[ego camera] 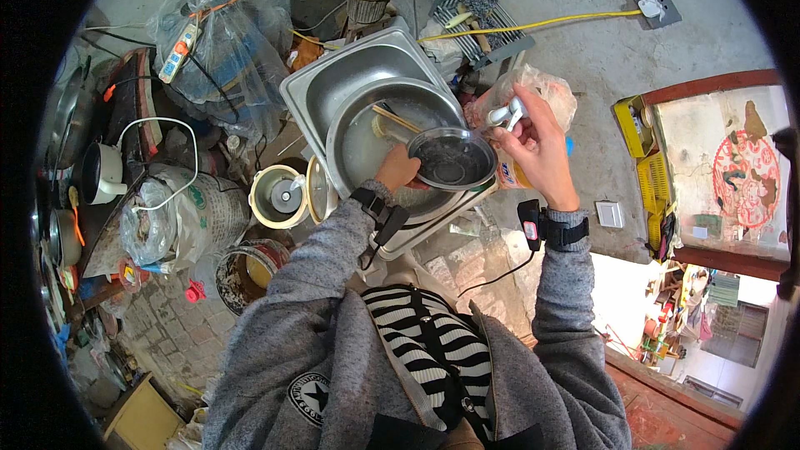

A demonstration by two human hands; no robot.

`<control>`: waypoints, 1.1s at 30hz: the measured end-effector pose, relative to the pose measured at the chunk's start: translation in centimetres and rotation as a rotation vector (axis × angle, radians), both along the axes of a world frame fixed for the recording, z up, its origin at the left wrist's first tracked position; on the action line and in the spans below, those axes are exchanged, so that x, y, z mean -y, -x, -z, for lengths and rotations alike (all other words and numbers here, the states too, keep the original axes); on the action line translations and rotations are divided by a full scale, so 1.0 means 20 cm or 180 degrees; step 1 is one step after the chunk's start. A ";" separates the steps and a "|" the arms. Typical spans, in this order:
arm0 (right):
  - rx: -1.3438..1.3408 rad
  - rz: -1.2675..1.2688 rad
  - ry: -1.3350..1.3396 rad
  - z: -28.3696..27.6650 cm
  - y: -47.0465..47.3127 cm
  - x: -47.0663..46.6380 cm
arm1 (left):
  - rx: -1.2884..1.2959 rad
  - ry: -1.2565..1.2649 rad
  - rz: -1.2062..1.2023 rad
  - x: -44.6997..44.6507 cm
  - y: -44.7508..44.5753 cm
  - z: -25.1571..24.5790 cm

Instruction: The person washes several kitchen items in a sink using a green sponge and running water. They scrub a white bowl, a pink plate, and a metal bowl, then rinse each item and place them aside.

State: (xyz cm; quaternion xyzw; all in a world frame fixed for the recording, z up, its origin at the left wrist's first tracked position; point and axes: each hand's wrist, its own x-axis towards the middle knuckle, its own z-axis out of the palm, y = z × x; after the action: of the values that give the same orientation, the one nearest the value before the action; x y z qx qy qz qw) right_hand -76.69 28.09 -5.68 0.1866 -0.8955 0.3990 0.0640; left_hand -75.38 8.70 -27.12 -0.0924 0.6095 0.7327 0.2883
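My left hand (399, 169) grips the near-left rim of a dark round metal bowl (453, 159), tilted above a wide metal basin (340, 137). In the basin stand cloudy water, a pair of chopsticks (397, 119) and what looks like a brush (379, 127). The basin rests on a stainless steel sink (306, 75). To the right of the bowl, the fingers of my right hand (534, 144) are at a white plastic tap or dispenser nozzle (507, 114); what it is fixed to is partly hidden. An orange-labelled bottle (511, 174) stands below that hand.
A metal rack (453, 31) with scourers hangs behind the sink, crossed by a yellow cable (562, 20). A clear plastic bag (553, 90) is at the right. Left of the basin are a cream pot (256, 194), a dirty bucket (228, 275) and a power strip (180, 53).
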 end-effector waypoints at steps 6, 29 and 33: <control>0.0143 -0.0041 0.0012 0.00 0.03 0.02 | 0.1688 -0.2160 -0.1166 -0.20 -0.10 0.05; -0.1330 0.0883 -0.1717 -0.05 0.05 0.20 | 0.2455 -0.3227 -0.1051 -0.22 -0.32 0.22; -0.1246 0.0876 -0.1818 -0.04 0.05 0.19 | 0.2458 -0.3157 -0.1103 -0.16 -0.38 0.21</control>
State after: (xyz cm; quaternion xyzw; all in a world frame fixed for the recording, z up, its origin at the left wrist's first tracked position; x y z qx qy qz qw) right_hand -77.75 24.32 -4.91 0.1475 -0.9582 0.0775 0.2325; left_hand -67.86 11.92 -31.32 -0.3020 0.0278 0.8770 0.3727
